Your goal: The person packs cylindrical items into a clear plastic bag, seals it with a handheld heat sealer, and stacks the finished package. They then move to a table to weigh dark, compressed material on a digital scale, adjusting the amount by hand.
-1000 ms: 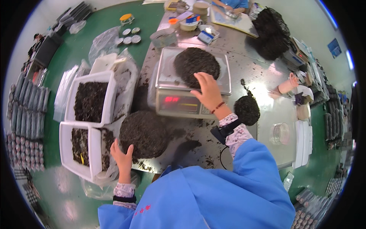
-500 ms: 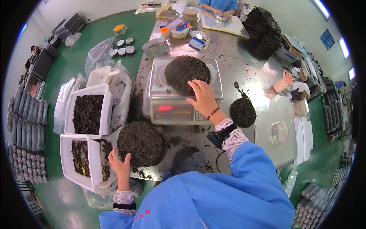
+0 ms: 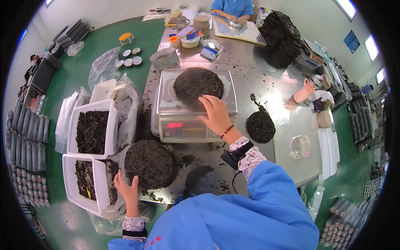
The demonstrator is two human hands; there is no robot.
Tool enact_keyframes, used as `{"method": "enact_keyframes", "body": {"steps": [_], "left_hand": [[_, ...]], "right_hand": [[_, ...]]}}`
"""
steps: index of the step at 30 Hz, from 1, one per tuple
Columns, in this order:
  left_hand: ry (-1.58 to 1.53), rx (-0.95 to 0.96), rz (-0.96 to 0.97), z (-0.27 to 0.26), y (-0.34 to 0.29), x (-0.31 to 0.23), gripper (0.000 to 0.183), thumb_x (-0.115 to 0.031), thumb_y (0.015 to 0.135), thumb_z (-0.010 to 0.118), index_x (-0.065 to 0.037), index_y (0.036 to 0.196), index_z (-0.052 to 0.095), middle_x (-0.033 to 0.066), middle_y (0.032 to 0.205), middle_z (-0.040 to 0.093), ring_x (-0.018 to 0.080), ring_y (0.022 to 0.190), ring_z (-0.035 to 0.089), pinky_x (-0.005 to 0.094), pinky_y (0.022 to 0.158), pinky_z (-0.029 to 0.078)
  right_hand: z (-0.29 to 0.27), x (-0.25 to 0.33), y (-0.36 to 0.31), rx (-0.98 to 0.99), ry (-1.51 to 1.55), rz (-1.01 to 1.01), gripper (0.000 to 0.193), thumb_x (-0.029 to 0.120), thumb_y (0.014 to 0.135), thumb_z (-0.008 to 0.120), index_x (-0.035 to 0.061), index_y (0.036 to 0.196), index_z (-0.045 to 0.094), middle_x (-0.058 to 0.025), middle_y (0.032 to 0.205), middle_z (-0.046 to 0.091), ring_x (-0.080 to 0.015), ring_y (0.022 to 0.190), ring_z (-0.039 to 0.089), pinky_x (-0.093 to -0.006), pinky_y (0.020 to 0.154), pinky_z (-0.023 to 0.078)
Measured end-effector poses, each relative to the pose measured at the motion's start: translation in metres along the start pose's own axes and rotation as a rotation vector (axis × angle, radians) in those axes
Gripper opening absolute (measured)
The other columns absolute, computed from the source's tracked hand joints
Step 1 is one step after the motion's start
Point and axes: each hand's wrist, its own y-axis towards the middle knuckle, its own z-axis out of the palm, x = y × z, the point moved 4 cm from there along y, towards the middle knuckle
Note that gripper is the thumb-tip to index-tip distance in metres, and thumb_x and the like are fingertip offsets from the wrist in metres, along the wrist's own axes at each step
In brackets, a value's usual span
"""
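A round, dark, leafy cake like dried seaweed (image 3: pixel 198 86) lies on the steel pan of a digital scale (image 3: pixel 187 130) with a lit red display. My right hand (image 3: pixel 217 116) reaches over the scale, fingers apart, fingertips at the cake's near edge; whether they press on it I cannot tell. A larger round seaweed cake (image 3: pixel 149 164) lies on the table left of me. Beside its left edge, my left hand (image 3: pixel 127 191) is open with fingers spread, holding nothing. Right of the scale sits a smaller round cake (image 3: pixel 261 126) with a loose strand.
Two white tubs (image 3: pixel 113 139) of dark leafy pieces stand at the left. A tall dark stack (image 3: pixel 280 38) of cakes rises at the far right. Across the steel table (image 3: pixel 250 79), a person in blue (image 3: pixel 233 7) works at a board. A clear round dish (image 3: pixel 301 146) sits right.
The whole view has shifted slightly, so things appear a little lower and further left. My hands keep nearly the same places beside the cakes.
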Motion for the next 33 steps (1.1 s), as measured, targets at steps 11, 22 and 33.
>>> {"method": "enact_keyframes", "body": {"steps": [11, 22, 33], "left_hand": [[0.000, -0.005, 0.011, -0.003, 0.000, -0.002, 0.074, -0.031, 0.079, 0.074, -0.003, 0.139, 0.040, 0.0175, 0.134, 0.040, 0.0365, 0.125, 0.036, 0.0478, 0.108, 0.026], [-0.039, -0.002, 0.026, -0.004, 0.001, -0.006, 0.072, -0.031, 0.081, 0.073, -0.003, 0.139, 0.040, 0.0180, 0.135, 0.039, 0.0367, 0.126, 0.035, 0.0476, 0.107, 0.027], [-0.063, 0.023, 0.021, -0.005, -0.003, -0.018, 0.068, -0.027, 0.083, 0.071, -0.003, 0.138, 0.041, 0.0185, 0.135, 0.039, 0.0366, 0.126, 0.035, 0.0471, 0.107, 0.027]], "right_hand": [[-0.004, 0.007, -0.001, -0.053, 0.011, -0.038, 0.063, 0.019, 0.069, 0.077, 0.0053, 0.124, 0.051, -0.0112, 0.121, 0.051, -0.0306, 0.116, 0.049, -0.0437, 0.099, 0.038], [-0.005, 0.046, -0.018, -0.083, 0.095, -0.179, 0.035, 0.018, 0.074, 0.072, 0.0069, 0.105, 0.058, -0.0083, 0.100, 0.055, -0.0279, 0.097, 0.053, -0.0401, 0.084, 0.043], [0.028, 0.098, -0.073, 0.112, 0.179, -0.427, 0.016, 0.018, 0.077, 0.069, 0.0108, 0.076, 0.054, -0.0032, 0.078, 0.048, -0.0206, 0.079, 0.051, -0.0336, 0.071, 0.041]]}}
